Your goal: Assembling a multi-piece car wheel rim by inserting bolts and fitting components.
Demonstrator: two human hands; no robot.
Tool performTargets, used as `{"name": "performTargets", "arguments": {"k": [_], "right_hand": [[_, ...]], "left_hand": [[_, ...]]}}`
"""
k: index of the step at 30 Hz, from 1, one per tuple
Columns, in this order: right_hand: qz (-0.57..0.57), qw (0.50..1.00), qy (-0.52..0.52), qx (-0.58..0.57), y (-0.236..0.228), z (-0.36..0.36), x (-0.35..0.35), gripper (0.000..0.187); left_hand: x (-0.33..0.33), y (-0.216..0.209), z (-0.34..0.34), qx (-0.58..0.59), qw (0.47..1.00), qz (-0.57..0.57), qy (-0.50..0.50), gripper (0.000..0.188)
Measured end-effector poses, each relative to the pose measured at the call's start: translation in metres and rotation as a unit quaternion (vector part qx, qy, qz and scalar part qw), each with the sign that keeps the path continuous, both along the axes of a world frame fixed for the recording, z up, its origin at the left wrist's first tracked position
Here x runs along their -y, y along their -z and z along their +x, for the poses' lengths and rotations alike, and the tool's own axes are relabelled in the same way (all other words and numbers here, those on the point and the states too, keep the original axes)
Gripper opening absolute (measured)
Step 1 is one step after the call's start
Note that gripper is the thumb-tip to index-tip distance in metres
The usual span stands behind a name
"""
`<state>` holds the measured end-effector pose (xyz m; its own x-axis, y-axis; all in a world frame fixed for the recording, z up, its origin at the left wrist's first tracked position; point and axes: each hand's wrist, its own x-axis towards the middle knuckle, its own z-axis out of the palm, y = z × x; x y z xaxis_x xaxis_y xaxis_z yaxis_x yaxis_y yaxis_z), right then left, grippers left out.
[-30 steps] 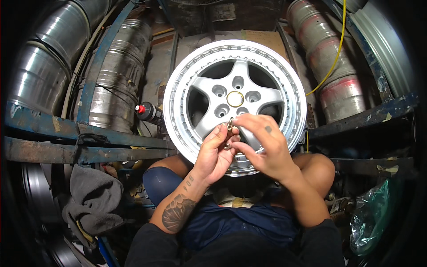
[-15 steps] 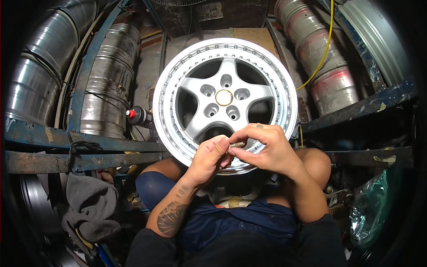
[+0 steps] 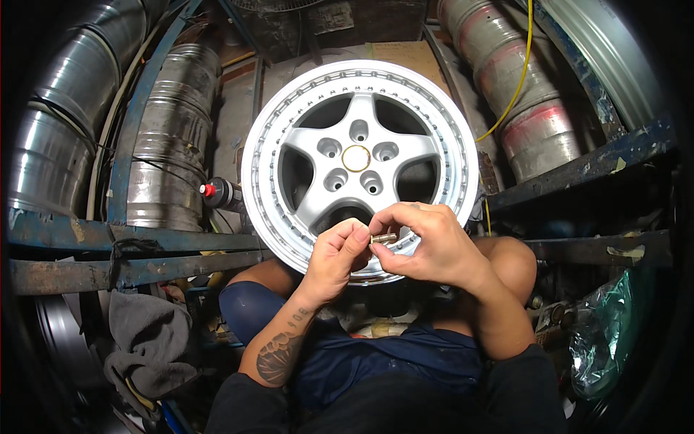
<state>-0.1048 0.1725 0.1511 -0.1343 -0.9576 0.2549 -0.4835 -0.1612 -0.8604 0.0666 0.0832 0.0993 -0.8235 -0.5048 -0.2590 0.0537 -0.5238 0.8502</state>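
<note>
A silver five-spoke car wheel (image 3: 354,177) lies face up across my lap, with a ring of small bolts around its rim and a gold-edged circle at its centre. Above its near edge, my two hands meet. Between the fingertips is a small cylindrical metal piece (image 3: 384,238) with ridges along it; its exact kind is unclear. My right hand (image 3: 437,246) pinches it between thumb and forefinger. My left hand (image 3: 336,260) is closed on the piece's left end, thumb on top, and hides that end.
Stacks of bare metal wheel barrels stand on the left (image 3: 170,137) and right (image 3: 510,87), behind blue metal rails (image 3: 173,242). A dark bottle with a red cap (image 3: 225,194) is left of the wheel. A grey cloth (image 3: 148,325) hangs lower left; a clear plastic bag (image 3: 598,336) lies lower right.
The view has shifted slightly, so the wheel appears a little further left. My fingers have shifted on the metal piece, and more of it shows now.
</note>
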Motion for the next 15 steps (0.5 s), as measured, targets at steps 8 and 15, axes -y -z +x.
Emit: {"name": "performTargets", "arguments": {"k": [8, 15], "right_hand": [[-0.015, 1.000, 0.001, -0.002, 0.0033, -0.0025, -0.0032, 0.022], [0.032, 0.997, -0.005, 0.064, 0.0042, -0.0029, -0.0012, 0.020]], "left_hand": [[-0.0009, -0.0057, -0.0029, 0.006, 0.999, -0.042, -0.011, 0.024], [0.0010, -0.0047, 0.0004, 0.032, 0.996, -0.086, -0.001, 0.022]]}}
